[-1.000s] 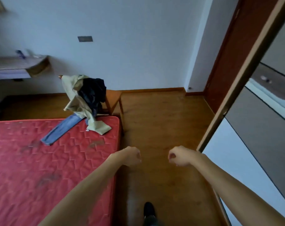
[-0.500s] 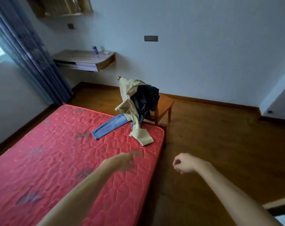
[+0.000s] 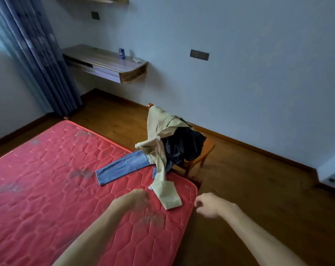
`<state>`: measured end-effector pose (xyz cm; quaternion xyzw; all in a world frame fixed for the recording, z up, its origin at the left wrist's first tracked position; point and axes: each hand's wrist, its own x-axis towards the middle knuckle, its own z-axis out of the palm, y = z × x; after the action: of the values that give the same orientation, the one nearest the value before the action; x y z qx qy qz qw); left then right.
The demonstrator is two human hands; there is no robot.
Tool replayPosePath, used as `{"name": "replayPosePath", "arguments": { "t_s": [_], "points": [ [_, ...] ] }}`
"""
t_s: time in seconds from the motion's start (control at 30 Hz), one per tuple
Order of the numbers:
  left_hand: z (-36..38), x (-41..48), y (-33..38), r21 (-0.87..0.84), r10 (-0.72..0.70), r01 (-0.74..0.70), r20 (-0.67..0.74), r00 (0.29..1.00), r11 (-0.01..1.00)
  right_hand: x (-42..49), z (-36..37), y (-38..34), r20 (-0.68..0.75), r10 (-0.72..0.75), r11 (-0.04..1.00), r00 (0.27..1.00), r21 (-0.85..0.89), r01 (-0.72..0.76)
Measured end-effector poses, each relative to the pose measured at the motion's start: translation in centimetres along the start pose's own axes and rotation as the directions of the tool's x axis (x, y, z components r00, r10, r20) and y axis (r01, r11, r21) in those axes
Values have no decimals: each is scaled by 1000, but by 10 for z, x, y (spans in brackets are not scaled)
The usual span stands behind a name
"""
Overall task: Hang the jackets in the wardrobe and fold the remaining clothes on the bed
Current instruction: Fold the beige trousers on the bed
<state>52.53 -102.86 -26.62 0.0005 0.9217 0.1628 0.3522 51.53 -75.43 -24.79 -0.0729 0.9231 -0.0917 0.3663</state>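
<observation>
bedroom, pale walls, brown wood floor, everything placed off the red quilted mattress. mattress has grey smudges on top and its rounded near-right corner sits between the two hands. off its right edge the floor runs wide up to the baseboard and wall. a narrower strip of floor lies past its far edge. blue curtain hangs beyond the mattress's far-left corner. a floating wood shelf is on the wall beyond the far edge, with a blue can upright on it. wooden chair stands touching or just beside the mattress's far-right edge, can't tell which. beige jacket is draped over the chair back. its sleeve has its long axis running from the chair down onto the mattress, cuff end flat near the right corner and pointing toward the person. dark garment is bunched on the chair seat beside the jacket. jeans lie partly under the jacket, one leg flat on the mattress, long axis diagonal, hem pointing away from the chair toward the mattress middle. left hand is over the mattress just beside the cuff, motion-blurred, finger state can't tell. right hand is off the mattress's right corner over the floor, fingers loosely curled, holding nothing.
</observation>
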Motion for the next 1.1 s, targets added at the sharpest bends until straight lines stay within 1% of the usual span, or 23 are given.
{"name": "replayPosePath", "arguments": {
  "t_s": [0.1,0.17,0.23,0.3,0.33,0.37,0.4,0.47,0.53,0.6,0.67,0.7,0.73,0.77,0.8,0.83,0.87,0.93,0.97,1.0,1.03,1.07,1.1],
  "points": [
    [-33,33,-11,-100,19,-26,-64,998,995,37,-36,-16,-50,-27,1000,998,15,28],
    [-50,50,-12,-110,10,-16,-59,998,994,61,-53,-25,-76,-31,1000,997,-8,30],
    [-64,72,-13,-103,10,-14,-38,999,995,88,-67,-33,-107,-31,999,994,25,34],
    [-76,95,-14,-134,16,-22,-45,999,991,118,-83,-40,-131,-14,984,991,172,37],
    [-80,107,-15,-145,9,-16,-54,998,989,134,-92,-44,-135,10,953,991,302,31],
    [-83,119,-15,-159,-8,-2,-62,998,987,150,-101,-48,-135,44,886,990,462,23],
    [-84,130,-15,-187,-26,14,-62,998,982,167,-112,-53,-129,85,783,988,621,13],
    [-87,145,-12,-245,-48,39,-32,998,969,205,-134,-61,-81,131,533,988,846,-1],
    [-88,159,-12,-284,-66,65,5,998,957,246,-160,-69,-39,121,317,992,948,-1],
    [-92,178,-15,-334,-109,110,23,994,936,287,-187,-76,-9,111,116,994,993,-4],
    [-103,199,-20,-429,-173,170,31,984,887,325,-200,-83,12,193,-25,981,1000,-8],
    [-111,207,-20,-496,-192,177,23,981,850,339,-200,-87,19,265,-37,964,999,-9],
    [-120,216,-18,-579,-208,172,6,978,797,348,-196,-91,7,327,-12,945,1000,-3],
    [-129,221,-15,-689,-220,158,-2,975,707,353,-191,-96,-18,364,37,931,999,5],
    [-139,226,-9,-799,-234,150,12,972,582,358,-184,-101,-52,374,84,926,996,22],
    [-149,229,0,-894,-244,149,46,969,423,355,-180,-107,-94,353,141,931,989,46],
    [-157,232,6,-955,-238,161,101,966,247,351,-177,-113,-130,293,178,947,981,80],
    [-168,239,12,-983,-215,158,174,961,-88,336,-176,-126,-205,59,276,977,944,182],
    [-173,241,13,-963,-211,103,158,965,-250,323,-175,-133,-234,-99,346,967,903,254],
    [-175,243,10,-924,-223,25,119,968,-382,311,-170,-139,-229,-266,420,936,846,327],
    [-179,240,7,-873,-222,-41,77,972,-486,298,-165,-144,-196,-386,491,901,783,381],
    [-180,236,0,-848,-226,-67,64,972,-527,289,-158,-148,-157,-451,535,879,741,406],
    [-184,227,-6,-839,-216,-70,58,975,-540,283,-153,-150,-113,-481,565,870,718,406]
  ]
}}
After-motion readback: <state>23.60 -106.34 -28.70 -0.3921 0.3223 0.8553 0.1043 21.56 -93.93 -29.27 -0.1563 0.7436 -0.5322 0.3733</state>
